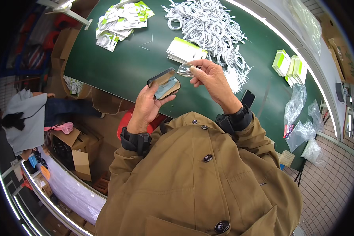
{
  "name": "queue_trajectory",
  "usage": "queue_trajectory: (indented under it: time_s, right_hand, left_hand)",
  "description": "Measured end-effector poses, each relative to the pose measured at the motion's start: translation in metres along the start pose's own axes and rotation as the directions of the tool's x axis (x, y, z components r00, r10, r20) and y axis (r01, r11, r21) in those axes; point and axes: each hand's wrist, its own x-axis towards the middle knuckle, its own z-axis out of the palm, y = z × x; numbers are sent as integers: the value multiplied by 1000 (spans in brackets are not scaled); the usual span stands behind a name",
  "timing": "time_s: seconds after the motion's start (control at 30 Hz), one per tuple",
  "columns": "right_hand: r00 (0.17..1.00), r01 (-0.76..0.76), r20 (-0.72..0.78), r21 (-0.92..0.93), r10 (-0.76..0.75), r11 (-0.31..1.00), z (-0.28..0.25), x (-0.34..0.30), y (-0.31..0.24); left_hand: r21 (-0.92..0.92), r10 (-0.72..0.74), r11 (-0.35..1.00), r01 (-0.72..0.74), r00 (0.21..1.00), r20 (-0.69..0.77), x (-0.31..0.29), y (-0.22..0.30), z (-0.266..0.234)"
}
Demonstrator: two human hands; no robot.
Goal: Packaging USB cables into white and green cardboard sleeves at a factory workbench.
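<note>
My left hand (144,108) is wrapped round an opened glasses case (173,93), dark outside and beige within, holding it over the near edge of the green table. A blue cloth (165,87) lies inside the case. Just right of it, my right hand (214,80) pinches a pair of glasses (186,70) between thumb and fingers, lenses toward the case. My fingers hide part of the frame. Behind the glasses lies a stack of white and green card packages (183,50). A large heap of coiled white cables (212,29) spreads beyond it.
Packaged cables (124,19) are piled at the far left of the green table (102,65). Green-and-white boxes (289,67), a dark phone (248,98) and clear plastic bags (299,129) lie to the right. Another person (27,114) is at the left, near cardboard boxes (76,145) and a red stool (126,125).
</note>
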Motion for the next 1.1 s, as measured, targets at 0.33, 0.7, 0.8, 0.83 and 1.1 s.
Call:
queue_trajectory:
  time_s: [0.33,0.7,0.8,0.83,1.1]
  right_hand:
    - [987,22,156,-331,32,943,33,-15,0]
    - [942,282,146,-830,-301,481,44,-17,5]
    - [912,304,167,-888,-375,344,46,-20,3]
    - [878,342,173,-879,-446,333,43,-22,4]
    - [875,331,14,-747,-483,577,26,-9,22]
  left_hand:
    - [-46,8,999,-3,995,104,4,-7,4]
    - [-75,34,997,-29,997,75,1,-14,8]
    - [-96,85,992,-78,994,71,-3,-11,5]
    - [-92,105,991,-100,993,54,-5,-14,8]
    - [-97,84,992,-77,994,72,12,-27,22]
